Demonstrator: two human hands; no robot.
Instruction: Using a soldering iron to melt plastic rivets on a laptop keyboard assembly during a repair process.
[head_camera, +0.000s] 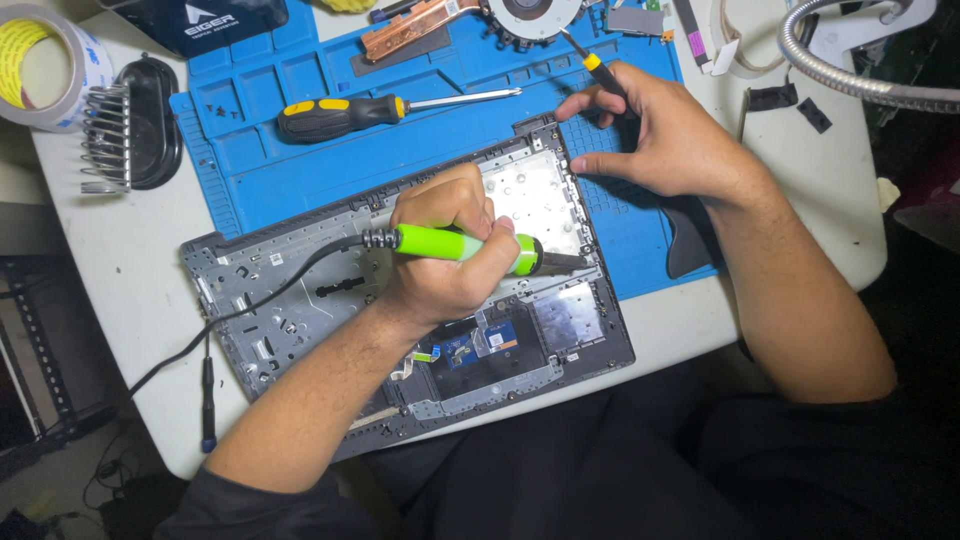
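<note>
My left hand (448, 250) is shut on a green-handled soldering iron (470, 245) with a black cord, its tip pointing right over an opened grey laptop shell (260, 290). The shell lies partly on a blue work mat (420, 150). A small blue circuit board (500, 338) sits in the shell just below my left hand. My right hand (660, 130) rests at the shell's upper right corner, holding a thin black tool with a yellow band (598, 70) between thumb and fingers.
A black-and-yellow screwdriver (350, 115) lies on the mat. A roll of tape (45, 65) and a black holder with a metal coil (130, 125) stand at the left. A fan with copper heat pipe (470, 20) is at the top, a flexible metal arm (850, 70) top right.
</note>
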